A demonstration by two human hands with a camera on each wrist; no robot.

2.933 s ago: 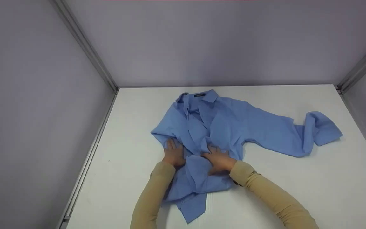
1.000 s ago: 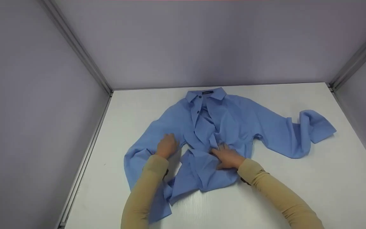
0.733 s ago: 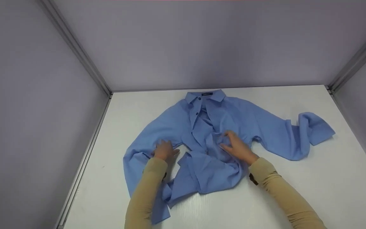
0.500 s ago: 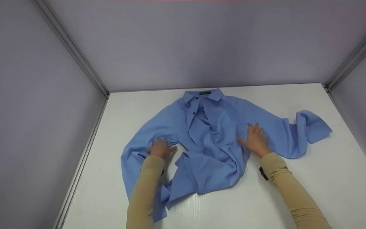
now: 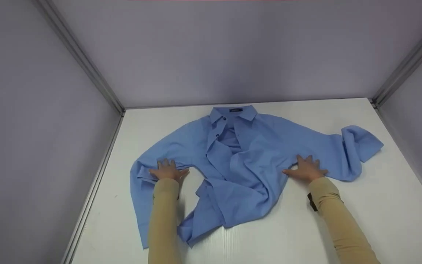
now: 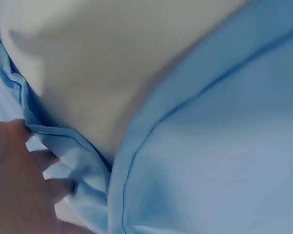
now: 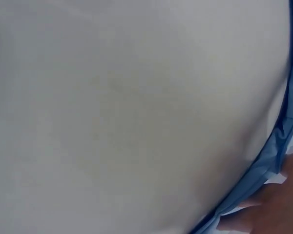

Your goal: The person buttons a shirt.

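Note:
A blue button-up shirt (image 5: 266, 143) lies front up, its collar at the far edge and its front partly open over dark buttons. The lower body is bunched and twisted toward the left. My left hand (image 5: 167, 171) rests with spread fingers on the lower edge of the sleeve at the left, near the underarm. On the other side my right hand (image 5: 306, 170), fingers also spread, presses the lower edge of the sleeve at the right. Both wrist views show fingertips on the blue fabric's edge, the left fingers (image 6: 46, 163) at some folds.
The white tabletop (image 5: 108, 220) is bounded by grey panels (image 5: 247, 51) at the back and sides. The sleeve end at the right (image 5: 368, 145) is folded over on itself; the one at the left bends down toward the front edge.
The sleeve at the left has come out from under the body and is spread outward. My right hand has moved from the shirt's middle to the right sleeve; my left hand has shifted left.

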